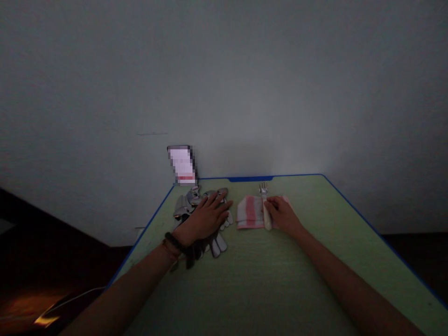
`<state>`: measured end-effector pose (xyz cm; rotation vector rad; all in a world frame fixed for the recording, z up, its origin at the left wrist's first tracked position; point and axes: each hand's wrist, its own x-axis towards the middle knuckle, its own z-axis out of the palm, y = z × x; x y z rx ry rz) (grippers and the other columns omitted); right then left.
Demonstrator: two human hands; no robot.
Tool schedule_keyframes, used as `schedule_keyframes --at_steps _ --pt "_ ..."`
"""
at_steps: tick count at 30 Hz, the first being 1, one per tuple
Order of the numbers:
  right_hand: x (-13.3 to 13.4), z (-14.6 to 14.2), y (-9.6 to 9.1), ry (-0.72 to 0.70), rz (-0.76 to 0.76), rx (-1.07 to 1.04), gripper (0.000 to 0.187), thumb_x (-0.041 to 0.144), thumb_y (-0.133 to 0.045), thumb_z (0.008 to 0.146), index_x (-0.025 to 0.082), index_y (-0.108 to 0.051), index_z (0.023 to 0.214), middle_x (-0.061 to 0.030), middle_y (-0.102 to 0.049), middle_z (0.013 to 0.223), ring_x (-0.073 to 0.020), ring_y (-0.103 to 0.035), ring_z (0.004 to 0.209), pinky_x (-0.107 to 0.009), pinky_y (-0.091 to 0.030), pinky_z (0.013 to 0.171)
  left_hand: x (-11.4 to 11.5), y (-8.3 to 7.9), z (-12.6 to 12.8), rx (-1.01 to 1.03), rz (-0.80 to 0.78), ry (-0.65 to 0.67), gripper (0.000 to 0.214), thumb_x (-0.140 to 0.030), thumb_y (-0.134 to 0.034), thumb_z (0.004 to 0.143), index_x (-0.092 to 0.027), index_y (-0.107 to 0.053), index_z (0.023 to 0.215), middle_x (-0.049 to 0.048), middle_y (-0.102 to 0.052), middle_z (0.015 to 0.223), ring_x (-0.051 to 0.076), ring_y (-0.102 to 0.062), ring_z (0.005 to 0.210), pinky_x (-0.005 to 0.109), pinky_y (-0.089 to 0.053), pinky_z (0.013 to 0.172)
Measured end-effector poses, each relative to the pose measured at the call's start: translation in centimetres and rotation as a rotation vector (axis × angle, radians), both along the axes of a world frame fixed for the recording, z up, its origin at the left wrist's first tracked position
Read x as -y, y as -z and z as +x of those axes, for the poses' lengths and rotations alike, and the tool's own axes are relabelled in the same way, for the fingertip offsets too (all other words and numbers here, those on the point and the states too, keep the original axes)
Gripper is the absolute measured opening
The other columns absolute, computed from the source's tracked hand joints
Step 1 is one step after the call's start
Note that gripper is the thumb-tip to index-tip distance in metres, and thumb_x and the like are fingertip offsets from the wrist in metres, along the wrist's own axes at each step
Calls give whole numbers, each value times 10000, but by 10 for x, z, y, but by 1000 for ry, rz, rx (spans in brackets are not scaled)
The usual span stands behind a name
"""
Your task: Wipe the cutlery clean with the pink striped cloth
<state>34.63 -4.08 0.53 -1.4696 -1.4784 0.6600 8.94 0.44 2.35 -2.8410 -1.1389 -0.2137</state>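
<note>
My left hand (205, 221) lies with fingers spread over a pile of cutlery (182, 205) on the left of the table. Metal spoon bowls show beyond the fingers, and pale and dark handles stick out below the palm, which hides the middle of the pile. My right hand (282, 214) pinches a fork (267, 214) by its pale handle. The fork's metal tines point toward the wall. Beneath the fork and right hand is a folded pink-and-white striped cloth (249, 212); whether the fork rests on it I cannot tell.
A lit phone (182, 164), its screen blurred out, leans at the table's back left corner. The light green table (241, 289) has a blue edge and stands against a grey wall (245, 93). A thin cable (77, 296) runs beside the table at lower left.
</note>
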Motion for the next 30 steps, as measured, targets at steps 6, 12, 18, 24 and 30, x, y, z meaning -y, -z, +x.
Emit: schedule_keyframes --at_steps 6,12,18,24,30 --pt "2 30 1 69 -20 143 258 354 -449 815 143 -596 835 -41 -645 692 -149 -582 602 -271 -430 573 1 -8 -14 -21 -34 34 428 -378 -291 942 -259 -363 1347 77 -233 1481 277 -170 1353 501 -161 1063" --pt "16 8 -9 -104 -1 -196 285 423 -483 802 175 -573 909 -31 -655 753 -152 -607 648 -281 -487 586 48 -36 26 224 -164 102 414 -367 -341 930 -221 -383 1316 99 -395 1382 243 -308 1287 449 -211 1068" --pt "30 -27 -15 -196 -80 -459 312 436 -550 768 173 -570 933 -40 -660 795 -174 -641 762 -322 -523 708 84 -27 68 694 -591 46 390 -326 -339 931 -188 -333 1296 98 -575 1128 167 -578 908 321 -458 834" --pt "34 -33 -14 -132 -11 -384 249 391 -571 767 177 -569 895 -52 -662 856 -175 -636 800 -313 -518 728 77 -8 71 766 -759 -53 404 -322 -381 905 -183 -330 1280 89 -604 1036 148 -600 712 285 -487 675" --pt "35 -22 -26 -90 105 -174 265 354 -382 886 198 -583 963 -63 -668 938 -175 -629 889 -330 -493 813 79 -11 70 763 -682 -8 308 -331 -358 912 -201 -424 1183 69 -580 1051 185 -539 978 303 -402 896"
